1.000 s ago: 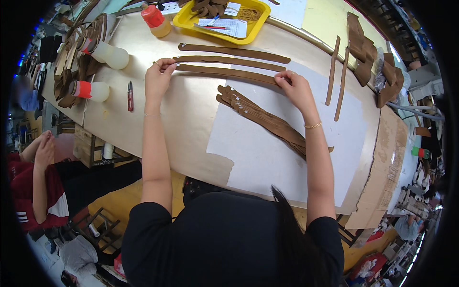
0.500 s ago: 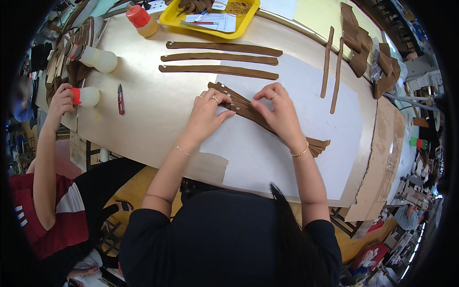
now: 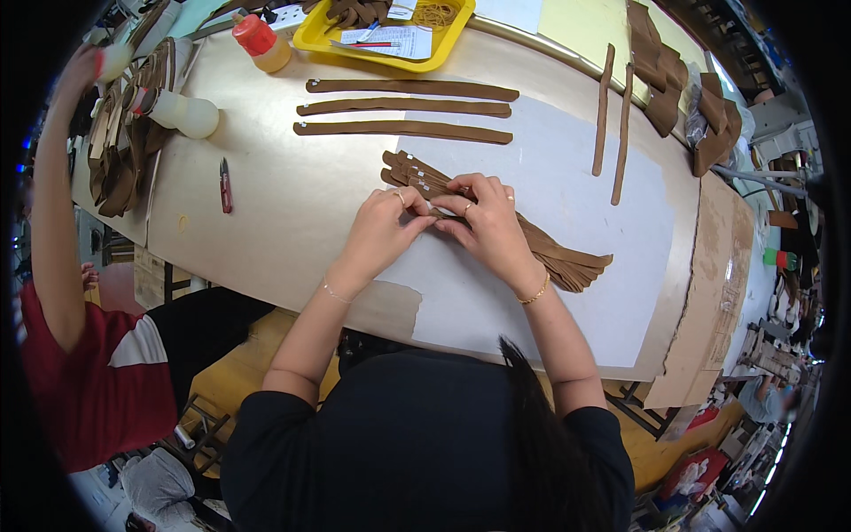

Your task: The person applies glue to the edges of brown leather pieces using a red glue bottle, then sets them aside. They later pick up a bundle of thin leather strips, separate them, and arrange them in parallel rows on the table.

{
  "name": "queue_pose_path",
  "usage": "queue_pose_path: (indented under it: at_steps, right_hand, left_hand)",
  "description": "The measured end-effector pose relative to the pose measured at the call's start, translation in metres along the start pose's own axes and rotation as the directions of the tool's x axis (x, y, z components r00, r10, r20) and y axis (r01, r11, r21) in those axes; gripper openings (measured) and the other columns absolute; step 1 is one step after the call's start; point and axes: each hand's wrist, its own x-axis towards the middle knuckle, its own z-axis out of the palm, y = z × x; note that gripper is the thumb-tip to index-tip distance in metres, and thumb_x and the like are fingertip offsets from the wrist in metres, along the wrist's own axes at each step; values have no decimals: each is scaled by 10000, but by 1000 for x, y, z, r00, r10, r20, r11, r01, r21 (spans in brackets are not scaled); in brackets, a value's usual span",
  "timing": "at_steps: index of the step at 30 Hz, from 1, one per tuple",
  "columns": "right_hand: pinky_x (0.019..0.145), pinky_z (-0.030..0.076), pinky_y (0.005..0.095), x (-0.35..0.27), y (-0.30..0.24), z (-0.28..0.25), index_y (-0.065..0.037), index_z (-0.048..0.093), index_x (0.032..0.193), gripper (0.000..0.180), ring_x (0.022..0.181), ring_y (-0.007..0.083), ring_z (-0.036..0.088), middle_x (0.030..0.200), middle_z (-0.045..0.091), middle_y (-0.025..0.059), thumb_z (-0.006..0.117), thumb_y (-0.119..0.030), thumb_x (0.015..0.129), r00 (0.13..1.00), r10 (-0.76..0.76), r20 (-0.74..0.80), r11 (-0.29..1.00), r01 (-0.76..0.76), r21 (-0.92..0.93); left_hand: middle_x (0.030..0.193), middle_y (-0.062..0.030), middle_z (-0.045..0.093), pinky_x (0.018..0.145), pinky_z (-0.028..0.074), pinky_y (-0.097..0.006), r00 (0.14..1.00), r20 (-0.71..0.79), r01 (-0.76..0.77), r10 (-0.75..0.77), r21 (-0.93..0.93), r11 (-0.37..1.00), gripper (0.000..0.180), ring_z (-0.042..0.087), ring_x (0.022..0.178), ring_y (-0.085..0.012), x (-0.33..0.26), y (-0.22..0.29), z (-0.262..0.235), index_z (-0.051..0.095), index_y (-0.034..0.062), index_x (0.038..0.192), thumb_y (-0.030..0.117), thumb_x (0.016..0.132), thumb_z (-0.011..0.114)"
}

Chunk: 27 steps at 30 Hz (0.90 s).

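A fanned bundle of brown strips, leather-like, lies slantwise on the pale sheet, with small white tags near the upper left ends. At the bundle's near edge, my left hand pinches the end of one brown strip between thumb and fingers. Fingertip to fingertip with it, my right hand is closed on the same strip end and partly covers the bundle. A small white bit shows between the fingers; its kind is too small to tell. Beyond lie three separate brown strips, side by side, tagged at their left ends.
A yellow tray holds brown pieces, papers and rubber bands. Nearby stand a red-topped bottle and a pale bottle. A dark red craft knife lies left; two strips lie right. A co-worker's arm lifts another bottle.
My right hand has come down and left to meet my left hand at the strip end. The bundle's right end is fanned wider. The co-worker has raised a bottle off the table.
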Motion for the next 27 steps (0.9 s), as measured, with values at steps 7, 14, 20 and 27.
queue_pose_path:
  at_steps: [7,14,20,27]
  right_hand:
    - [757,412,312,-29,11,-60,-53,676,888,185,742,170,551,796,618,34,703,-235,863,871,208,444,942,-301,149]
    - [561,410,209,-47,35,-90,3,666,981,194,596,44,485,663,578,-9,614,-180,943,759,467,454,644,-643,413]
    - [604,451,220,7,55,-53,7,650,998,180,644,61,539,712,617,0,578,-152,952,808,550,213,696,-584,419]
    - [647,498,267,46,54,-11,1,615,935,177,716,146,651,759,668,72,663,-164,891,863,505,-5,841,-491,227]
  left_hand:
    - [809,-2,683,750,454,-241,972,183,201,-146,-332,922,120,558,769,-79,-3,-7,-69,696,10,873,78,792,752]
    - [867,1,666,746,451,-244,968,53,241,-245,-463,853,130,545,775,-73,8,-70,-112,689,9,942,77,833,709]
    - [859,-30,666,733,460,-243,920,-306,203,-243,-159,966,141,552,748,-94,35,-107,-113,676,-11,976,74,867,652]
    - [878,-45,629,769,464,-272,828,-410,409,-384,-28,912,218,575,819,-141,37,-124,-119,648,22,1095,94,891,618]
